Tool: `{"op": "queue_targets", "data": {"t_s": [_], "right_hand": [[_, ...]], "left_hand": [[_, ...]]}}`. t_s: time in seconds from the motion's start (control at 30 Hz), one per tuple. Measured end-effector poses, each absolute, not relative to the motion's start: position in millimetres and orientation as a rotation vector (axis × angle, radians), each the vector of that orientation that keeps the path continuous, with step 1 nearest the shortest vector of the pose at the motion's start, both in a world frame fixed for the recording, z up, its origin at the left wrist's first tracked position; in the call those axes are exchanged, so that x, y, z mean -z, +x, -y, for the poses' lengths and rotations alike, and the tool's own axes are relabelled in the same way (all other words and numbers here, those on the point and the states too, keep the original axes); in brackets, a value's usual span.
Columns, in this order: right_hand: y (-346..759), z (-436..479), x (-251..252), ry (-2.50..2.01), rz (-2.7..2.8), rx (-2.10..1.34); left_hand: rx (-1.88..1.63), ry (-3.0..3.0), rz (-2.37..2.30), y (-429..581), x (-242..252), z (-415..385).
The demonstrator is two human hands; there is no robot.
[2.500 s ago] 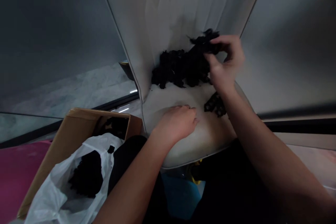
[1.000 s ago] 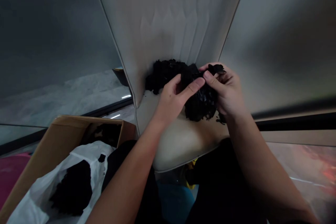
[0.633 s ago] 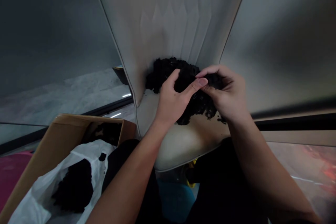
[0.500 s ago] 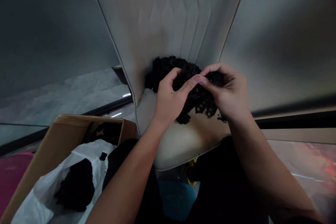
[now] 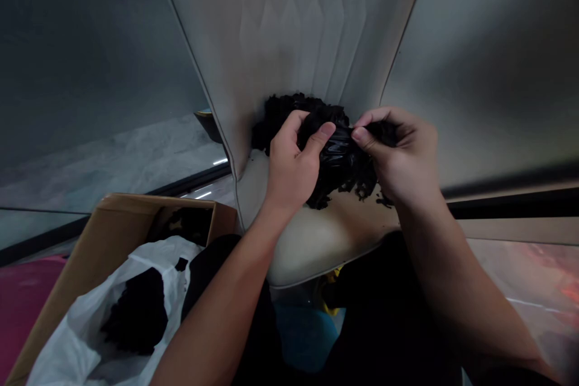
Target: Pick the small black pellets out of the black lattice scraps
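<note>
A heap of black pieces lies on the pale padded chair seat, against the backrest. My left hand is closed around some black material at the heap, its thumb on the near side. Just to the right, my right hand pinches black material between thumb and forefinger, with more of it tucked in the curled fingers. A shiny dark stretch of the material spans the gap between the two hands. The exact shape of the pieces is too dark to tell.
At the lower left a cardboard box holds dark items and a white plastic bag with a black clump inside. A pink surface is at the left edge. Something blue lies below the seat.
My hands, which were touching at the thumbs, have moved apart. The right hand has shifted right, and black material now shows stretched between them.
</note>
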State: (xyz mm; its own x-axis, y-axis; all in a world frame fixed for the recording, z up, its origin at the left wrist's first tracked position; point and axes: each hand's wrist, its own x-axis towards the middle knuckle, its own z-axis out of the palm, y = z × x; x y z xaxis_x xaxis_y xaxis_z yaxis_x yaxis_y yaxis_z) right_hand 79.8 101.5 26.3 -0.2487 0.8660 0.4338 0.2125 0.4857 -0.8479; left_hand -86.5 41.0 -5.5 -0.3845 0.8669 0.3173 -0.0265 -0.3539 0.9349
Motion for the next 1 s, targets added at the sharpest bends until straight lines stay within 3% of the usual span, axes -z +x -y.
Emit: {"op": "queue_targets", "data": {"t_s": [0.27, 0.37, 0.6, 0.9, 1.0], "right_hand": [[74, -98, -21, -0.8, 1.795, -1.4], [72, -96, -23, -0.775, 1.758, -1.463], [70, -85, -31, -0.872, 1.909, -0.808], [72, -66, -28, -0.61, 1.892, -0.245], [79, -67, -31, -0.507, 1.922, -0.204]], "left_hand": [[-1.782, 1.236, -1.242, -81, 10, -40], [-1.778, 1.266, -1.213, -81, 8, -38], [-1.736, 1.207, -1.217, -84, 0, -34], [-1.92, 1.443, -1.356, -78, -16, -6], [-1.913, 1.524, -1.287, -76, -17, 5]]}}
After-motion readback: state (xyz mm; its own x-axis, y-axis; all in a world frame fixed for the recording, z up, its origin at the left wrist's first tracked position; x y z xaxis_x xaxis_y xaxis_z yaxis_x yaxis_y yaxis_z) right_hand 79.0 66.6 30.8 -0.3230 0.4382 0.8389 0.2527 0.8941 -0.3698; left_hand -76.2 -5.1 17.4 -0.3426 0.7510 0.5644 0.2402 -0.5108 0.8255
